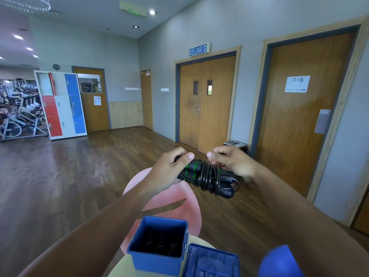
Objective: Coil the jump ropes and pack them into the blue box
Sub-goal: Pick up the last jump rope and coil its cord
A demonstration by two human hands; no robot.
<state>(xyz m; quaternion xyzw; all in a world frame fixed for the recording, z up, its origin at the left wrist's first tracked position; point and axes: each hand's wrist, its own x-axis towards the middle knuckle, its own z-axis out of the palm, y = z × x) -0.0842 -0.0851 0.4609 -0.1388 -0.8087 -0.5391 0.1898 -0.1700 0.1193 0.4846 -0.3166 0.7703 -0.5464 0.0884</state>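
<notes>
Jump rope (207,176): black cord wound in tight turns around two black handles with green bands, handles laid side by side, bundle held in the air above the box. Blue box (157,258): open-topped, upright, with dark coiled items inside. Blue lid (211,262): lies just beside the box.

We saw a glossy black cord wound round the jump rope (207,176) and its matt handles, a smooth plastic blue box (157,256), and a polished wood floor (79,166).
</notes>
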